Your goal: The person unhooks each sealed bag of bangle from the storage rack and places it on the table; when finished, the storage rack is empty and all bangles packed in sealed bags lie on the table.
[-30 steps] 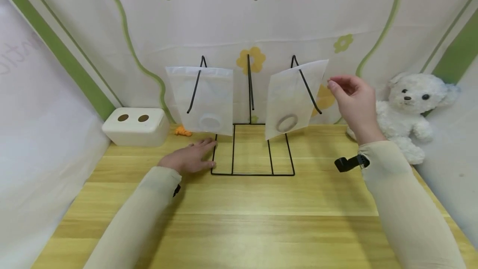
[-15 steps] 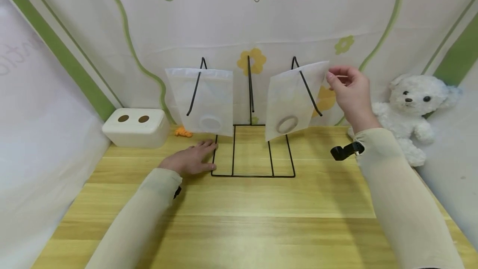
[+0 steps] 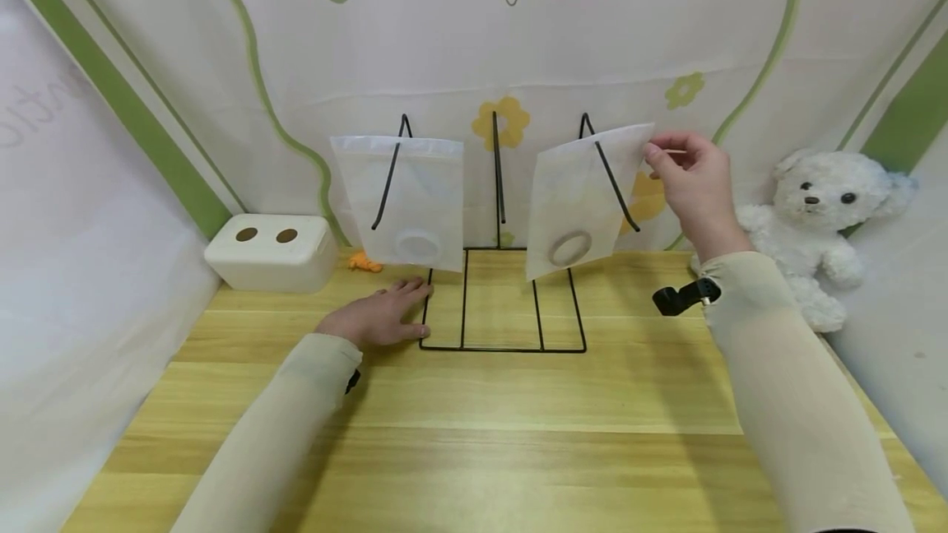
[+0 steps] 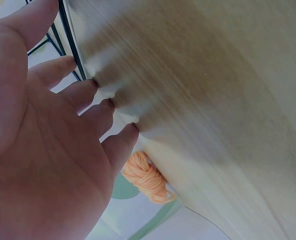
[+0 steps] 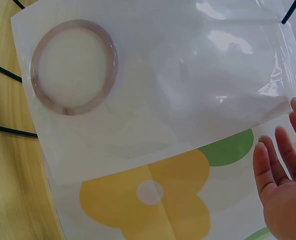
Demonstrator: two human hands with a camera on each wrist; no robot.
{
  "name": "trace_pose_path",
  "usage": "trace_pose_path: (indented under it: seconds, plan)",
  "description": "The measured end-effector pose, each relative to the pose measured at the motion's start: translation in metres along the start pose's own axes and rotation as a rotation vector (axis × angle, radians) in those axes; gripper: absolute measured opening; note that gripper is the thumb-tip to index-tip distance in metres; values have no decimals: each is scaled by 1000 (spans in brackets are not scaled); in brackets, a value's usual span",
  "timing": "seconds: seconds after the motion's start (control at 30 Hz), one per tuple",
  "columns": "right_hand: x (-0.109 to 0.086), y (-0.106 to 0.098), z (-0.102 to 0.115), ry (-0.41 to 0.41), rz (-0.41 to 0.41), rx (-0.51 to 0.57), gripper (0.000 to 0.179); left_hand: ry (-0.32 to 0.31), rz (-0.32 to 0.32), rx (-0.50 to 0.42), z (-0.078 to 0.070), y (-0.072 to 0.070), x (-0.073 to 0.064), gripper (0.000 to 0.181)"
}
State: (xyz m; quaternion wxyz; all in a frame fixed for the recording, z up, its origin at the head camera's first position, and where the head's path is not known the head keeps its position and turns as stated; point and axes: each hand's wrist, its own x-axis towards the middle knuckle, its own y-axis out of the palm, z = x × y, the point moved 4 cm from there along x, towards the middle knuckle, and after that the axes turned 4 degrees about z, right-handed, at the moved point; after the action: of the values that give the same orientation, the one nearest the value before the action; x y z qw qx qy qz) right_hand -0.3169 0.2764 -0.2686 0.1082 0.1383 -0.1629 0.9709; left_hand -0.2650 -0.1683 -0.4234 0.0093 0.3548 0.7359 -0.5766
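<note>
A black wire rack (image 3: 504,349) stands on the table, with a translucent bag hung on each of its outer prongs. In the right bag (image 3: 566,187) lies a pale pinkish bangle (image 5: 113,60); the left bag (image 3: 415,196) holds a whitish ring shape. My right hand (image 3: 694,192) pinches the right bag's upper right corner between thumb and index finger, its other fingers loosely bent. My left hand (image 3: 378,315) lies low on the table, fingers spread, touching the left side of the rack's base. The rack's middle prong (image 3: 499,171) carries nothing.
A white box (image 3: 270,253) with two round holes stands at the back left. Near it lies a small orange yarn bundle (image 4: 144,177). A white teddy bear (image 3: 815,229) sits at the right, and a patterned cloth (image 3: 415,31) hangs behind.
My right hand has moved slightly left and taken hold of the right bag's upper corner. The left hand stays beside the rack's base.
</note>
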Motion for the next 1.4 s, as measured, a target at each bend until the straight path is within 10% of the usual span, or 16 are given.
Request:
trace_pose_path:
  seconds: [0.5,0.97,1.4]
  plan:
    - [2,-7,-6,-6,59,314,15,-12,17,-11,0,1,3,82]
    - [-1,-17,-6,-53,154,34,16,-3,10,-18,1,0,4,81]
    - [-11,-25,1,-216,40,155,15,-12,15,-33,2,-1,5,82]
